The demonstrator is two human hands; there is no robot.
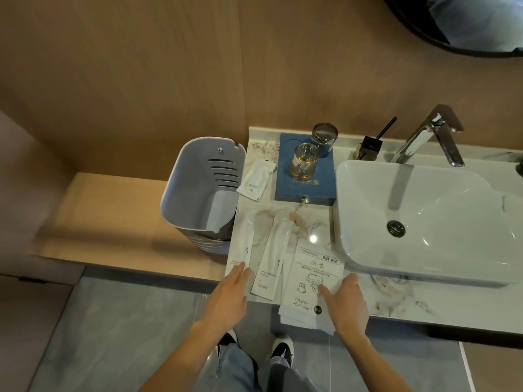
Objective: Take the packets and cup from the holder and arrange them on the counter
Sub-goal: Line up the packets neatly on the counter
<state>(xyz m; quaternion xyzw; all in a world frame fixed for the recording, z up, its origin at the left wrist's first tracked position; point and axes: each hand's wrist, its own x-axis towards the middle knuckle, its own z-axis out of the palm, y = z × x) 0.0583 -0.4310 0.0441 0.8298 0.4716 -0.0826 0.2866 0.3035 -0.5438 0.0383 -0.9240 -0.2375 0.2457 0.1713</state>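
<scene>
Two long white toothbrush packets lie side by side on the marble counter (311,222): the left packet (242,244) and the right packet (273,258). A wide printed packet (314,275) lies to their right and hangs over the front edge. A small white packet (256,178) rests further back. On the blue holder (304,182) stand a clear glass cup (304,164) and an upturned glass (325,137). My left hand (230,292) lies flat, fingertips on the left packet's near end. My right hand (343,304) is flat on the printed packet's right side.
A grey bin (198,190) stands at the counter's left end, empty. The white basin (424,219) with a chrome tap (433,134) fills the right side. A small black diffuser (368,147) sits behind the basin. Below the edge are the floor and my feet.
</scene>
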